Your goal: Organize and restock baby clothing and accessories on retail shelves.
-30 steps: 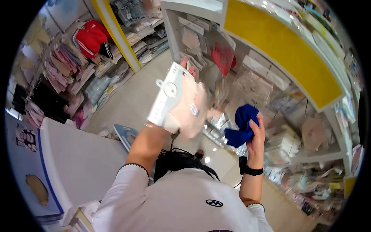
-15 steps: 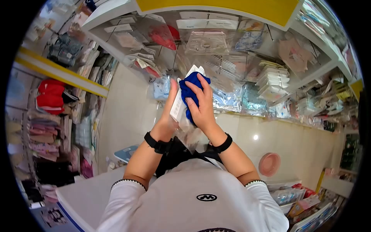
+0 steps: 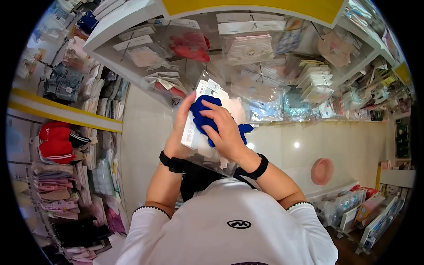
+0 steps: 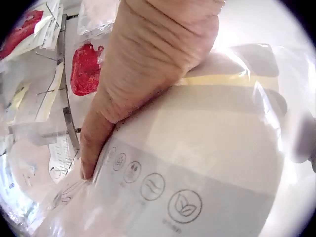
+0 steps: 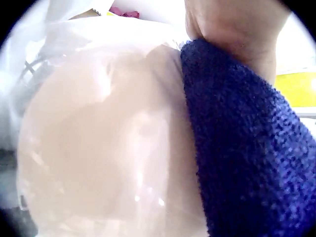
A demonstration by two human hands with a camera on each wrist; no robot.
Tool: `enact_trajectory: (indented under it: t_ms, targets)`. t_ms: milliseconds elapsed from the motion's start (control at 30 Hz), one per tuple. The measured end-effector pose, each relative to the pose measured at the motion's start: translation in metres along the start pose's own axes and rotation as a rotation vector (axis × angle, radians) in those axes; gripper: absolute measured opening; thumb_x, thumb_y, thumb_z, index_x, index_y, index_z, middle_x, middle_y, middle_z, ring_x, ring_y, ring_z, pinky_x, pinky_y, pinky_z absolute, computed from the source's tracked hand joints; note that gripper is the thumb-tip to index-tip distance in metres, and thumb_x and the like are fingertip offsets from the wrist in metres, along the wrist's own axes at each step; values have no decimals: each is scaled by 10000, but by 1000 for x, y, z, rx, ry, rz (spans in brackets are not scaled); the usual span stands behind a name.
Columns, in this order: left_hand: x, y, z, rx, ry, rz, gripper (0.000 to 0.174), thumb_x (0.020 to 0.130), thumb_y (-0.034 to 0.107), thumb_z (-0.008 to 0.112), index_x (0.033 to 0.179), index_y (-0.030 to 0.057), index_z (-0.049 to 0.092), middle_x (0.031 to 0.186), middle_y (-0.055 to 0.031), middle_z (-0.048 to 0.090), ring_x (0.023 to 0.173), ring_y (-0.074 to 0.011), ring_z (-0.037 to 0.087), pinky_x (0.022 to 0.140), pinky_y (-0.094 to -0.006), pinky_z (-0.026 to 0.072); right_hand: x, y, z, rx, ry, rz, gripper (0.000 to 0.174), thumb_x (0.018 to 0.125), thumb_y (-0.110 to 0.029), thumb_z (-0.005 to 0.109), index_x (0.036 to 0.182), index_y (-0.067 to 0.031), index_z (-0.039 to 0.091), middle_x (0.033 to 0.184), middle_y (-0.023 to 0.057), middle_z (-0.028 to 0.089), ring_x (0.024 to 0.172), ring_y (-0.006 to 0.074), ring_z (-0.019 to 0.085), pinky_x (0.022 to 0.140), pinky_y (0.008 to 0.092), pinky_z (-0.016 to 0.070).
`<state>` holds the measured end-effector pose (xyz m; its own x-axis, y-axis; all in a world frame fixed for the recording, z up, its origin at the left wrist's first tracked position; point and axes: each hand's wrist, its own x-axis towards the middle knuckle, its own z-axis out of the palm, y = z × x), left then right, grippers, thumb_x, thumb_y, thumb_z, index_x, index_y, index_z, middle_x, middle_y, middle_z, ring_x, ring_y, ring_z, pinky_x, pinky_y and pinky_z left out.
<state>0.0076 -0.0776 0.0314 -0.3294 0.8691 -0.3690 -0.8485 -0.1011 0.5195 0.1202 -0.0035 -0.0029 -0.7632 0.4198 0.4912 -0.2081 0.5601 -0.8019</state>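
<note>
While the right hand (image 3: pixel 227 131), fingers spread, presses the blue cloth (image 3: pixel 203 108) against the clear packet (image 4: pixel 207 143) held up before the white shirt (image 3: pixel 274 234), the left hand (image 3: pixel 176 142) backs its edge, hidden fingers making its grip impossible to tell; looks light, slick and bendy, this packet, cloth probably soft, so best hold by the stiffer card (image 3: pixel 189 132)

White short-sleeved top (image 3: pixel 198 212); black oval logo (image 3: pixel 239 224) (W-like mark inside); dark scalloped trim (image 3: pixel 152 207) on sleeves (image 3: pixel 145 225); black band (image 3: pixel 262 167), each wrist.
</note>
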Motion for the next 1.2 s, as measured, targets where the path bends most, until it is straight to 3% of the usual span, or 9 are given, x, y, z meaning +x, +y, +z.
enact_trajectory:
  t_ms: [400,467,600,667,733,867,1067,1133,1200]
  targets:
    - [-17,40,13,81,-27,22,461,947,361,342,1216,15,486,1100,-131,597,958,-229,606,855,-340,484,-44,-6,20,-114,-130,-249,436,639,-20,674,1048,-131,572,1285,94,448,952,331,464,858,400,390]
    - [-8,55,-14,-4,-282,29,430,947,323,369,1213,7,485,1109,-124,593,975,-217,600,860,-319,478,-57,10,12,-126,-256,-177,396,662,-15,645,1039,-106,569,1232,94,492,938,328,479,868,392,403]
    - [-10,56,-6,150,-45,136,393,929,261,404,1224,12,476,1112,-115,589,964,-198,601,857,-301,474,-94,86,-6,271,190,521,302,747,-4,570,1045,-49,557,1115,125,556,1025,289,510,917,364,392]
    - [-1,46,-27,187,-38,124,396,914,218,409,1260,30,449,1140,-108,570,976,-189,591,857,-296,472,-61,51,-32,233,290,481,276,764,-29,582,1039,-51,564,1164,125,528,1066,278,496,931,365,377]
    - [-3,20,2,452,-135,260,514,847,122,437,1353,101,354,1174,-90,522,1027,-163,545,840,-280,471,-14,4,-35,62,332,26,300,743,-52,606,1041,-67,577,1217,129,487,1064,296,478,938,387,366]
    - [8,4,-18,570,-137,-197,589,761,28,421,1339,116,351,1212,-112,476,984,-174,566,789,-294,489,17,-6,-17,-256,340,-137,347,705,-45,610,1047,-100,596,1257,138,439,1080,346,429,932,416,352]
    - [-6,-13,17,630,-261,-27,763,693,36,426,1425,99,222,1381,-86,342,1190,-162,414,949,-250,353,33,38,-39,-218,599,84,267,779,-86,561,1042,-44,581,1164,161,502,1059,355,460,931,400,366]
    - [-3,-10,18,590,-301,27,803,668,50,443,1434,111,208,1409,-82,312,1237,-153,356,978,-238,313,18,89,-50,-199,563,232,295,841,-123,562,1107,2,534,1069,123,577,972,237,555,863,319,426]
    - [0,-4,15,378,-194,130,645,712,79,445,1348,31,347,1116,-102,552,857,-162,591,750,-262,495,-5,119,-62,414,678,601,297,865,-138,559,1125,-1,516,985,61,595,854,136,563,778,266,452]
